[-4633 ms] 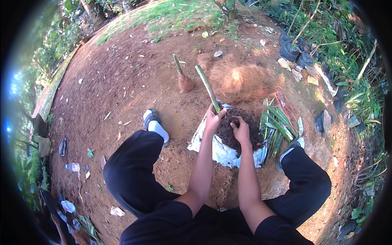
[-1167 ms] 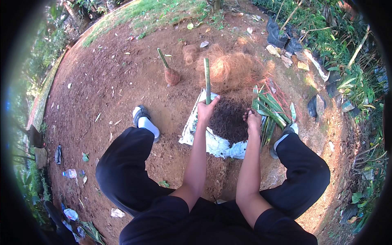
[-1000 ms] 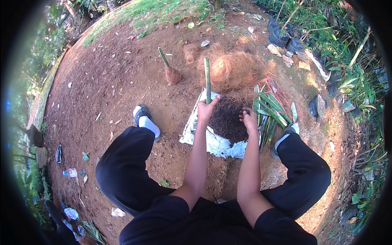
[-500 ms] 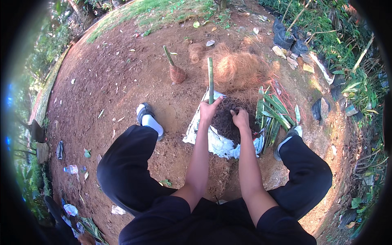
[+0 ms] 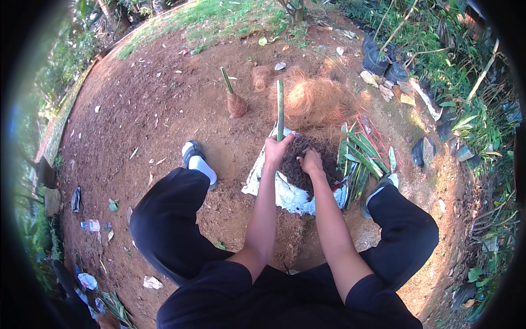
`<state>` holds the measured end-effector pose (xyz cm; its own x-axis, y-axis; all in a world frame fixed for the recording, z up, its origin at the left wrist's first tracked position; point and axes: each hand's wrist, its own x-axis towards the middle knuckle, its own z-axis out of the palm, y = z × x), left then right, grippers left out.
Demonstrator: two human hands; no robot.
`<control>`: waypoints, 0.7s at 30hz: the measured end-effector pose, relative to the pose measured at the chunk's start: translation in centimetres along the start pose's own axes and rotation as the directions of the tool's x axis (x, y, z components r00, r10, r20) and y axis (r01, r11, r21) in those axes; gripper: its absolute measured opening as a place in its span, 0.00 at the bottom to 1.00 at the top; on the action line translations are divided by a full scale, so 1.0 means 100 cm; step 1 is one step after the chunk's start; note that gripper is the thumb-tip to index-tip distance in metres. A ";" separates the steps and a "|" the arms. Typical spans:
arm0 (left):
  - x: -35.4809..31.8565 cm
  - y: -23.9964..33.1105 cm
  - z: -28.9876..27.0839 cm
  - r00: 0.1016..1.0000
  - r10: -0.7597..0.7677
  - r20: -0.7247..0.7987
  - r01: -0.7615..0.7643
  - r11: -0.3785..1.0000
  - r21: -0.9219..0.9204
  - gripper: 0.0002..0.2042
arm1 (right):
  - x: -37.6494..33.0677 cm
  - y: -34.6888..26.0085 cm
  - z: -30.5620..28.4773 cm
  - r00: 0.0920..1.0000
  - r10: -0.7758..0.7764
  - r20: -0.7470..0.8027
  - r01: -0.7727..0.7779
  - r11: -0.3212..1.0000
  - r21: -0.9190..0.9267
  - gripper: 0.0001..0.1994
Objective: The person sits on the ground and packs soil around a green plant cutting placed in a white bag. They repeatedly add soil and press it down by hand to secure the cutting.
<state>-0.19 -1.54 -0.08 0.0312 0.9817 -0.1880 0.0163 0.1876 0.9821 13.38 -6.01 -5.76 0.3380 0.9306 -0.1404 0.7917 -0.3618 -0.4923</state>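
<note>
My left hand is closed round the lower part of an upright green plant stem, at the left edge of a heap of dark soil. The soil lies on a white sack spread between my feet. My right hand is in the soil with its fingers curled into it, and the fingertips are partly hidden. Beyond the sack is a pile of brown fibre. A round, fibre-wrapped ball with a green stem stands to its left.
Cut long green leaves and red string lie right of the sack, by my right foot. Black plant bags and stones line the planted edge at far right. A plastic bottle lies at the left on the bare earth.
My right hand has shifted slightly left in the soil, its fingers now lower in the heap. The left hand still holds the stem upright. The whole view has shifted a little.
</note>
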 end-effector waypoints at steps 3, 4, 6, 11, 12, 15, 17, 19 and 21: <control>-0.006 0.009 -0.002 1.000 -0.010 0.021 0.010 1.000 -0.022 0.20 | -0.001 0.004 -0.005 0.999 -0.003 -0.032 0.004 0.999 0.032 0.15; -0.008 0.012 -0.003 0.999 0.038 0.020 -0.037 0.998 -0.045 0.20 | -0.002 0.006 -0.008 1.000 0.025 -0.019 -0.024 0.998 0.062 0.13; -0.013 0.017 -0.004 0.996 0.087 0.031 -0.083 0.992 -0.093 0.19 | -0.006 0.009 -0.012 0.998 0.055 -0.021 -0.052 0.992 0.114 0.09; -0.019 0.034 -0.011 0.997 0.067 0.034 -0.065 0.996 -0.069 0.20 | -0.019 0.022 -0.018 0.996 -0.086 -0.008 0.087 0.990 0.107 0.09; -0.021 0.037 -0.012 0.997 0.065 0.047 -0.061 0.994 -0.090 0.20 | -0.021 0.023 -0.018 0.992 -0.123 0.001 0.122 0.990 0.068 0.10; -0.018 0.047 -0.014 0.996 0.086 0.033 -0.084 0.994 -0.077 0.20 | -0.020 0.023 -0.016 0.981 -0.190 0.045 0.188 0.982 0.027 0.18; -0.015 0.049 -0.022 0.996 0.090 0.017 -0.090 0.996 0.005 0.20 | -0.017 0.023 -0.014 0.982 -0.144 0.120 0.148 0.989 -0.025 0.22; -0.013 0.047 -0.030 0.994 0.111 -0.013 -0.111 0.994 -0.022 0.21 | -0.013 0.022 -0.014 0.974 -0.151 0.170 0.165 0.984 -0.074 0.24; -0.012 0.042 -0.039 0.998 0.058 -0.033 -0.059 0.998 -0.029 0.21 | -0.009 0.022 -0.012 0.974 -0.097 0.206 0.120 0.987 -0.102 0.25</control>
<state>-4.04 -1.82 4.31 -0.0009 0.9915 -0.1303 -0.0144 0.1303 0.9914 15.40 -7.67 -5.68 0.1477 0.9526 -0.2658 0.8744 -0.2514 -0.4151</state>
